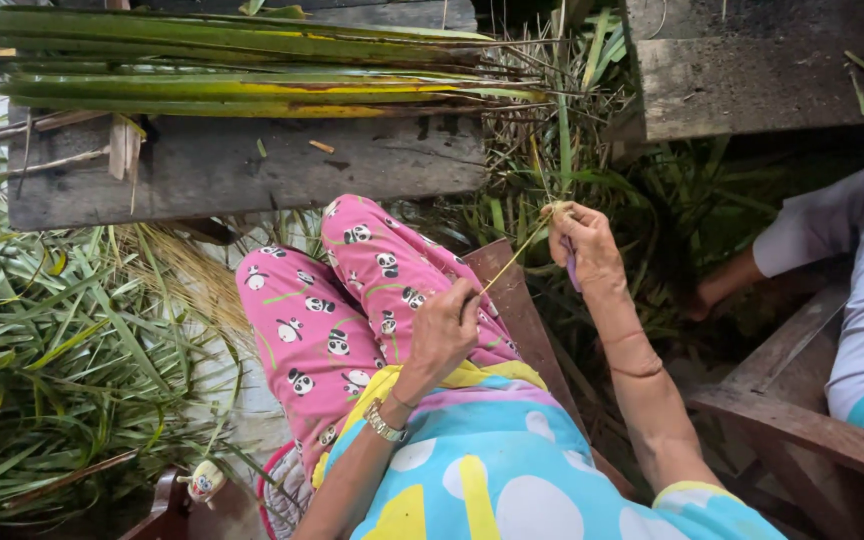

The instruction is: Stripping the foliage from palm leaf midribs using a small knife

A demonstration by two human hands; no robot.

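Thin yellow strip stretched taut between both hands, above the lap and pink trousers. Left hand pinched shut on the lower end; right hand closed on the upper, frayed end. Probably light, springy, easily split: best gripped near the ends. Long green leaves stacked on the plank ahead.
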